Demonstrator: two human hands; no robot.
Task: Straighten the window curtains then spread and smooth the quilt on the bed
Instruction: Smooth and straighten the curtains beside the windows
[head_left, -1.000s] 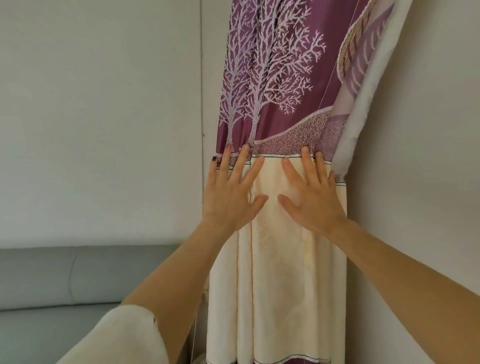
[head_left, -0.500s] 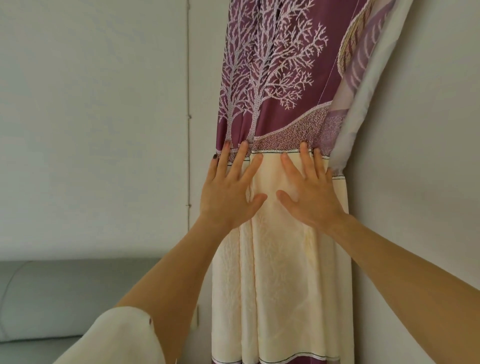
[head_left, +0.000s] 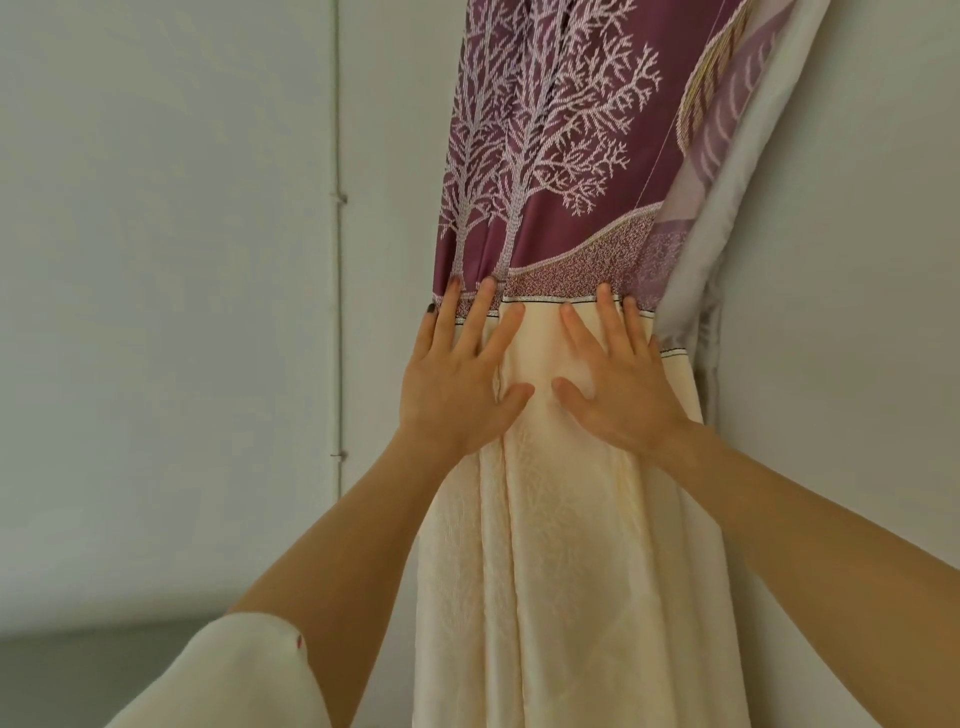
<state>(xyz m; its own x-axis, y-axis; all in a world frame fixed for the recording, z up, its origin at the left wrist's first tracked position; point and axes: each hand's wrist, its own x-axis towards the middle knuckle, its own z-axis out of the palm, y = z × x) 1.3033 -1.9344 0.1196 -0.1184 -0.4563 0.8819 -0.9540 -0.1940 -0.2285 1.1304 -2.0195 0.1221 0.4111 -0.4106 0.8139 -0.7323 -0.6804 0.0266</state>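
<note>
the curtain (head_left: 571, 519) hangs gathered in folds in the corner of the room, between the pale wall (head_left: 156, 312) on the left and the wall on the right. its upper part is purple with white tree patterns, its lower part cream, and a thin dark stitched line marks the seam between the two. a grey-white lining (head_left: 727, 208) shows along the curtain's right edge, folded outward against the right wall.

the left hand (head_left: 457, 384) lies flat on the curtain's left folds, grip released, fingers straight and spread; the fingertips reach across the seam onto the purple part, the palm rests on the cream part. the right hand (head_left: 618, 384) lies flat just beside it on the cream part, grip released too, fingers spread with the tips at the seam. the two thumbs point toward each other, near but apart.

a cream sleeve (head_left: 234, 675) covers the left upper arm at the bottom left. a thin cable (head_left: 338, 260) runs down the left wall, clipped in places. the quilt and bed are out of view
</note>
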